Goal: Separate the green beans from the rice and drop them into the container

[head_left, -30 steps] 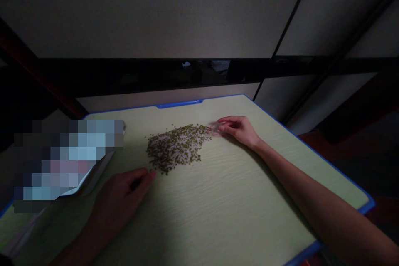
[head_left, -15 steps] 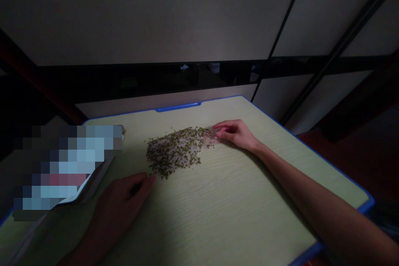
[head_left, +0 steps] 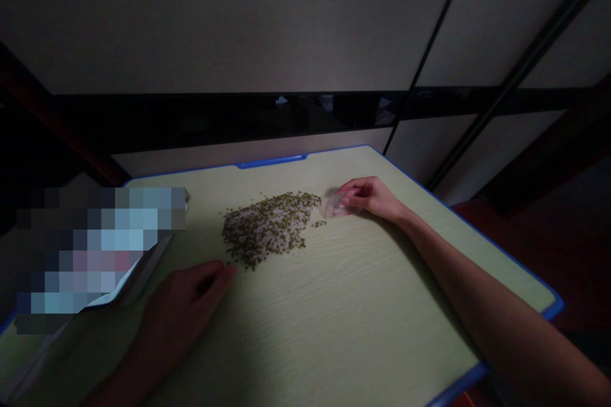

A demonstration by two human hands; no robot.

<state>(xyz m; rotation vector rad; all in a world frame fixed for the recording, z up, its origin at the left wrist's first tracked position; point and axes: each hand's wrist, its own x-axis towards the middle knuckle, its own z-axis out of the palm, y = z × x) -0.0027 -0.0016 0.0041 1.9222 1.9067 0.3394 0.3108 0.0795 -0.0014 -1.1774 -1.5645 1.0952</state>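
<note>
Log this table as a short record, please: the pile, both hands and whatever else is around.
pile: small green and whitish grains, a few strays
left hand: fingertips at the pile's near edge; contents unclear
right hand: pinches a clear, thin plastic piece, right of the pile
surface: pale yellow-green tabletop, blue rim
far left: pixelated object, unidentifiable
behind: pale cabinet panels, dark band

pile (head_left: 270,226) on table (head_left: 382,305) | unclear item (head_left: 109,248) left of pile | cabinet (head_left: 229,25) behind table | plastic piece (head_left: 334,205) right of pile
</note>
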